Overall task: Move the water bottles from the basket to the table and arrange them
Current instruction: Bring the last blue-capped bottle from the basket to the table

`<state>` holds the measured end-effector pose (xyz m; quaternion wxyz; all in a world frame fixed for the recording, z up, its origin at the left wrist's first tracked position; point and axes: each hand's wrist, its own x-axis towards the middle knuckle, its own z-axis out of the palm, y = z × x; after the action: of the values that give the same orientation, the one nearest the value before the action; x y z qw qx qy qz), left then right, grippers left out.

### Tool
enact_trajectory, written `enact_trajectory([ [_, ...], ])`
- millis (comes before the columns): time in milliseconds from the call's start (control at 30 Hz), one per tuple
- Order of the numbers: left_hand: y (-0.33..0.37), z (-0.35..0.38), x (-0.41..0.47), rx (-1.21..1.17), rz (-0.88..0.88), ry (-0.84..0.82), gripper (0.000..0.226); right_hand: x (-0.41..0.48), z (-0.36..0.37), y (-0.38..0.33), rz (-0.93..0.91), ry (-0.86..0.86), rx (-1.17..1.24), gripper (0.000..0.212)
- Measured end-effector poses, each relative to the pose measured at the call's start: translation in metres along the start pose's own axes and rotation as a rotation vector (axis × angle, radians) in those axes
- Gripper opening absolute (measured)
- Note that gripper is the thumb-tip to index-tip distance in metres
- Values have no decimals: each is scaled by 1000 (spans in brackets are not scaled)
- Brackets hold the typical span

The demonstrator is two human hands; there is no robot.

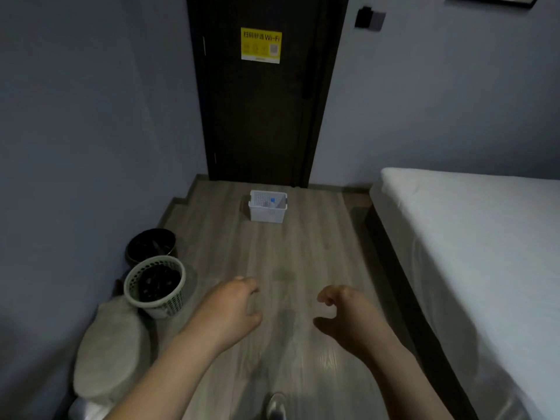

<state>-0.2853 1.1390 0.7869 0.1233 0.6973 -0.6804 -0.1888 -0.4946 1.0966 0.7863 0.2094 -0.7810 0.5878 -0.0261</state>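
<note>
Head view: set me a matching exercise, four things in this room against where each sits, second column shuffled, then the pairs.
Things
1. white basket
2. yellow Wi-Fi sign
3. green lattice wastebasket
4. bed

Places
A. along the right side of the view
B. stuck on the dark door
C. on the wood floor just in front of the door
D. close to the left wall, beside a black bin

Pairs: 1-C, 2-B, 3-D, 4-A
</note>
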Motion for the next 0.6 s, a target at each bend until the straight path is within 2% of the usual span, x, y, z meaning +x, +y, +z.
enact_trajectory([
  [300,-1,-22,161,-6,-20,6,38,162,-46,26,-39,-24,-12,42],
  [600,-25,-31,284,-7,-61,-30,40,290,-63,35,-49,-50,-33,41],
])
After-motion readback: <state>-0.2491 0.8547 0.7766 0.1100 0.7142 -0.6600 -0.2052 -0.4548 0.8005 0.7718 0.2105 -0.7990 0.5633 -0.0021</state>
